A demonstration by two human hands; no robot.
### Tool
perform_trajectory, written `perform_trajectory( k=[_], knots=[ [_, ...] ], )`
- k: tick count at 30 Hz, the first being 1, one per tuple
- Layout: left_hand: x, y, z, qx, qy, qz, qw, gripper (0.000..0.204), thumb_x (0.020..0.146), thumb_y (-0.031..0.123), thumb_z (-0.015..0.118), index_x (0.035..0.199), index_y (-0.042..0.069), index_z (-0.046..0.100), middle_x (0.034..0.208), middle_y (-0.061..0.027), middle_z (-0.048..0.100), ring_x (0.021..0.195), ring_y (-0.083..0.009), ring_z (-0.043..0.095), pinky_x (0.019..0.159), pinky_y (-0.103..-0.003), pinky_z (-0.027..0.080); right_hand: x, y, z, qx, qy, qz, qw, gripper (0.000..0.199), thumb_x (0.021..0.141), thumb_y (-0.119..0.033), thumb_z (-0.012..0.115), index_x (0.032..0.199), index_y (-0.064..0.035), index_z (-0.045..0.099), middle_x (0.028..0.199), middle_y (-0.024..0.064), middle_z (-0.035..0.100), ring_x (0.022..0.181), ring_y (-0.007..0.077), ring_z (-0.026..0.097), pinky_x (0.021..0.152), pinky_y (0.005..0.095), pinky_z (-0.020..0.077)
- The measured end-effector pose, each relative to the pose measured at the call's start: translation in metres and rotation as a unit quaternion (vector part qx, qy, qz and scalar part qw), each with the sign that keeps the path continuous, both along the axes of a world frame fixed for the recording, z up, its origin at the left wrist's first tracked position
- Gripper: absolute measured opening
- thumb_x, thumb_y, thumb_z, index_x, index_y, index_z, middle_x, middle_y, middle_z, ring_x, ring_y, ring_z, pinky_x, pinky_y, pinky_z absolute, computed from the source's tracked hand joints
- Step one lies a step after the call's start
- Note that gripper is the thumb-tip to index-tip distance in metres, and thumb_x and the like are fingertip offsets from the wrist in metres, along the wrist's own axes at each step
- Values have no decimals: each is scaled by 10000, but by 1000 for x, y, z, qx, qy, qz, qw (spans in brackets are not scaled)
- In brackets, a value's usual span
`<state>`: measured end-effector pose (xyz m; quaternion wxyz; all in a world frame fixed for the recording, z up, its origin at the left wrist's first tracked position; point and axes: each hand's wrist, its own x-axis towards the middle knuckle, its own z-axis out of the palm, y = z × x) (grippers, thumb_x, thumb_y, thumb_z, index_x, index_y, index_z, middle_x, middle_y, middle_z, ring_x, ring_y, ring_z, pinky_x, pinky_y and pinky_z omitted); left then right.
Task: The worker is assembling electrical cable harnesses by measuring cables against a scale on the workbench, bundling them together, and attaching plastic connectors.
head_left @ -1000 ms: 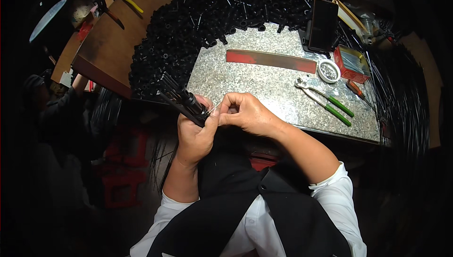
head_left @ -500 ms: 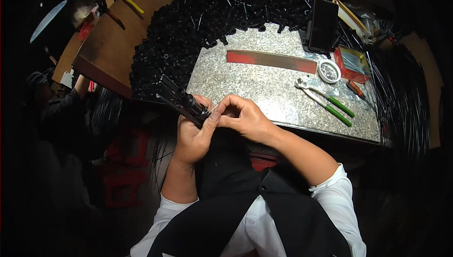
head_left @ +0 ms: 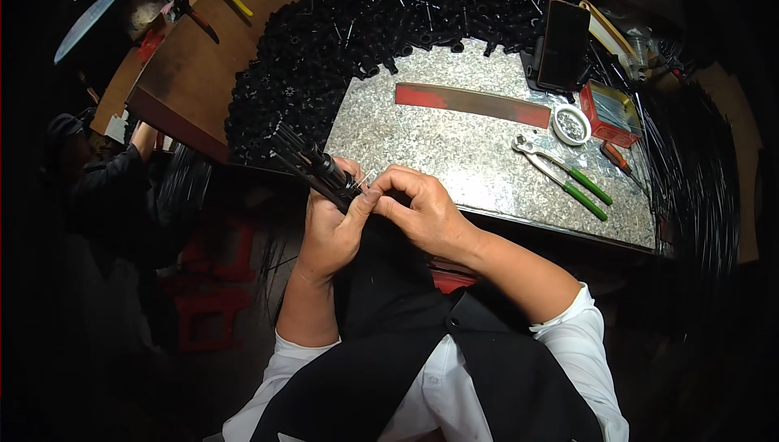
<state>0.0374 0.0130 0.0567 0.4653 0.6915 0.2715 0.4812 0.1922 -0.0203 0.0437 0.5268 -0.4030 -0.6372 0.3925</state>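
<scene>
My left hand (head_left: 331, 235) is closed round a bundle of thin black rods (head_left: 302, 159) with a dark tubular fitting, looking like umbrella ribs at a hub. The bundle tilts up and to the left, off the table's near edge. My right hand (head_left: 426, 211) pinches beside the fitting's lower end, its fingertips meeting my left thumb. A thin pale wire (head_left: 365, 179) sticks up there between the two hands; its lower part is hidden by the fingers.
A heap of black tubular parts (head_left: 324, 44) covers the table's far left. On the speckled tabletop (head_left: 438, 146) lie a red-brown strip (head_left: 471, 104), green-handled pincers (head_left: 568, 178), a white dish (head_left: 570, 125), a red box (head_left: 610, 117), a screwdriver (head_left: 621, 158) and a phone (head_left: 563, 44). Another person sits far left.
The pale wire's end has shifted beside the fitting, now looking crossed or bent. Both hands stay closed and almost in place; the whole view has moved slightly.
</scene>
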Motion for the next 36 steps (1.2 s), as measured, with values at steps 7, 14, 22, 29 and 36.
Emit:
perform_trajectory(
  k=[7,14,22,29,36],
  knots=[
    [-1,6,-5,-2,-24,-21,999,208,866,52,655,938,31,461,854,-22,450,767,-101,440,695,-253,398,0,0,0,-3,-8,15,1000,85,860,-53,600,889,24,580,819,85,571,766,166,559,700,294,450],
    [-1,4,-5,-2,-25,-41,999,200,873,56,647,940,34,459,850,-23,447,764,-101,435,692,-249,389,0,-2,1,9,-4,15,1000,65,855,-36,601,884,22,597,814,71,571,740,136,549,674,271,443],
    [-6,3,-8,-23,-12,-52,998,307,845,-30,613,1043,70,401,907,-29,408,848,-119,426,823,-282,387,1,3,2,-11,-2,18,1000,96,850,-70,654,861,23,630,758,36,588,717,89,541,635,249,439],
    [-10,2,-7,-2,-34,-10,999,183,862,-28,591,955,39,448,862,-30,454,798,-103,451,748,-251,404,-7,9,-3,-126,24,11,992,194,806,-163,723,781,5,628,652,70,600,609,109,546,561,285,444],
    [-6,1,-11,28,-14,-3,999,248,852,-73,569,1006,51,419,873,-29,452,802,-97,458,770,-246,408,-2,13,-8,-154,58,28,986,233,788,-151,737,728,-5,566,646,33,595,611,70,531,534,260,439]
  ],
)
